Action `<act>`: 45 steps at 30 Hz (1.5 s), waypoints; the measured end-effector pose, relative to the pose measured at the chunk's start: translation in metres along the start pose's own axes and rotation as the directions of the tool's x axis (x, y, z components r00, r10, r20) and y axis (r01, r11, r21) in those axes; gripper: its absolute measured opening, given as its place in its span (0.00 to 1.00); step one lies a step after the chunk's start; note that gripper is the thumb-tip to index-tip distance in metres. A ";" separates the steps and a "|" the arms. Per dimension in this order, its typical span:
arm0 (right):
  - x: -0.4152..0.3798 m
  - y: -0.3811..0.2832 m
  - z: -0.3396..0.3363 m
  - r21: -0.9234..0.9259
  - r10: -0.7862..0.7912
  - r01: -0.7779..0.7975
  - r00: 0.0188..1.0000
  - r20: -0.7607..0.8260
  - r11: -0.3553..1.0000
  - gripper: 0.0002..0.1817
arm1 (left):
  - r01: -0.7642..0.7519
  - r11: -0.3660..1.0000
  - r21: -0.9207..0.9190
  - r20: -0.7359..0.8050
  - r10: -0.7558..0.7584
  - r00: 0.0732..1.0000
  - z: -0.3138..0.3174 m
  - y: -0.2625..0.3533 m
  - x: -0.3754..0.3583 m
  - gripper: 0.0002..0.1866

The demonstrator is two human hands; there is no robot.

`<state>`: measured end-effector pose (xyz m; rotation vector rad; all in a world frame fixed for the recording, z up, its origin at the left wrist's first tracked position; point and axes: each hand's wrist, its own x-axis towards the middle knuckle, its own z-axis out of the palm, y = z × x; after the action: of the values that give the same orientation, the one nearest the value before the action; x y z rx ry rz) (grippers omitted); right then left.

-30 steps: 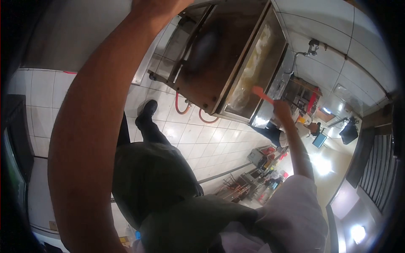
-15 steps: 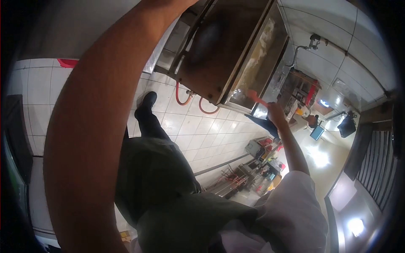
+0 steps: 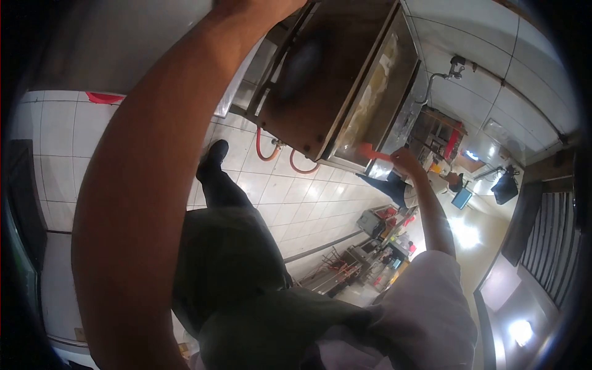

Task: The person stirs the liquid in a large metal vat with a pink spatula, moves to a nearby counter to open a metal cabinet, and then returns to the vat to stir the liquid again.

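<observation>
My right hand (image 3: 404,161) is closed around the end of an orange-red handled tool (image 3: 377,153), whose exact kind I cannot make out. The tool's head is over the near end of a long metal vat (image 3: 353,145), where pale yellow-white foam or residue (image 3: 376,80) lines the inside. My left arm stretches large across the left side. Only part of my left hand (image 3: 271,8) shows at the top edge, beside the vat's brown-stained metal side (image 3: 308,80); its fingers are out of frame.
Orange hoses (image 3: 266,145) loop below the vat above the white tiled floor (image 3: 271,185). A wall tap (image 3: 453,68) is beyond the vat. Another person (image 3: 425,190) stands farther off, near shelves (image 3: 441,129). Equipment and crates (image 3: 376,225) line the far side. My shoe (image 3: 217,152) is on the tiles.
The orange-red tool has turned from slanting to nearly level in the picture, still in my right hand. The view has shifted slightly, and more of the other person shows behind my right arm.
</observation>
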<state>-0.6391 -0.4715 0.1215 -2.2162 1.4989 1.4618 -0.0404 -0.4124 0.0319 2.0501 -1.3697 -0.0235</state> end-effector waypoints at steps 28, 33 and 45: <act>-0.022 0.093 -0.101 0.831 0.390 0.060 0.862 -0.323 0.554 0.17 | 0.141 0.990 0.021 0.007 -0.142 0.990 0.009 0.045 0.024 0.20; -0.082 -0.018 -0.003 0.989 0.220 0.139 0.967 -0.124 -0.053 0.11 | 0.085 0.996 -0.035 -0.094 -0.088 0.992 0.040 0.028 0.043 0.20; -0.040 -0.605 0.119 0.961 -0.622 0.277 0.752 -0.220 -0.004 0.16 | 0.267 0.349 -0.898 0.268 -0.044 0.962 -0.080 0.032 -0.181 0.08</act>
<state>-0.2606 -0.0706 -0.1565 -1.2578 0.8855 0.2360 -0.1187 -0.2292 0.0506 1.1365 -0.8610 -0.9312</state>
